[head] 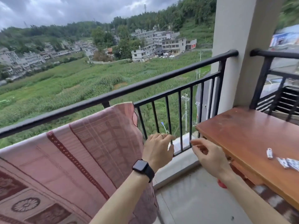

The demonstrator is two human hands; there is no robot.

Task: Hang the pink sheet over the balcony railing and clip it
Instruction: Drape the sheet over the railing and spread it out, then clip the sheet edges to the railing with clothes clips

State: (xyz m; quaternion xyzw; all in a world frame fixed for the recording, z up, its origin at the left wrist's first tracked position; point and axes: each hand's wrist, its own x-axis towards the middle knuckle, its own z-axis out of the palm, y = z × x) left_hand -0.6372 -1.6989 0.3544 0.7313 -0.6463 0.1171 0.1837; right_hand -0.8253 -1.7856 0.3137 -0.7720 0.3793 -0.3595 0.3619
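wooden table [242, 135] with clips [269, 153], pink sheet [80, 151] on black railing [145, 83]

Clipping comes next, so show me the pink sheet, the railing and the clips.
pink sheet [97, 143], head view, draped patterned front.
railing [161, 78], head view, top bar.
clips [269, 153], head view, leftmost white clip.

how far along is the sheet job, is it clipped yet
Done: the pink sheet is draped over the balcony railing. In hand: nothing. The left hand and right hand hover empty between the sheet and the wooden table. Left: clipping. No clip shows on the sheet, and the clips lie on the table.
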